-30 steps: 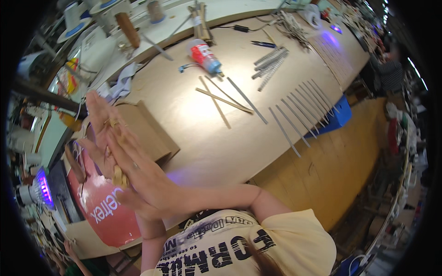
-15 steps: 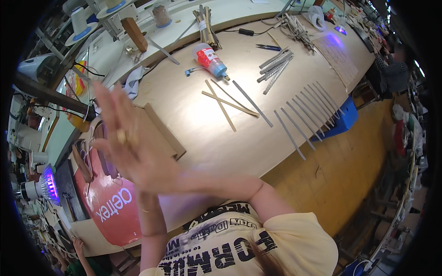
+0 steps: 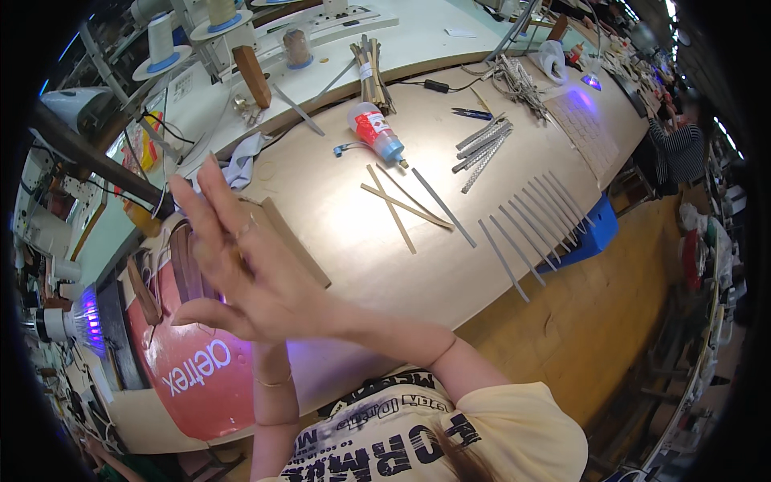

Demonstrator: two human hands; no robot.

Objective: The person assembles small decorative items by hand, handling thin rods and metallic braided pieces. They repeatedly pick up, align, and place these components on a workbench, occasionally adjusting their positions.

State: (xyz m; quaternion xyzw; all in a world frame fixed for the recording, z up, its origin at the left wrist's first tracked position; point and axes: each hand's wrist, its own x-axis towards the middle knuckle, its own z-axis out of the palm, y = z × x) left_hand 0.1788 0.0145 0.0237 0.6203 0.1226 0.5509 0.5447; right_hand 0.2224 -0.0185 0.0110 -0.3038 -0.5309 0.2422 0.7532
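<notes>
Right hand and left hand are pressing together palm to palm, empty, hovering above the cardboard box at the bench's near-left edge — likely light, stiff, graspable by its rim.

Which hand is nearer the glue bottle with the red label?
Right, narrowly. The hands are pressed palm to palm, lower left of the glue bottle; the right hand is on its side, the left hand mostly hidden behind.

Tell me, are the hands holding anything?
Nothing shows. The right hand lies flat against the left hand, fingers straight, above the table.
</notes>
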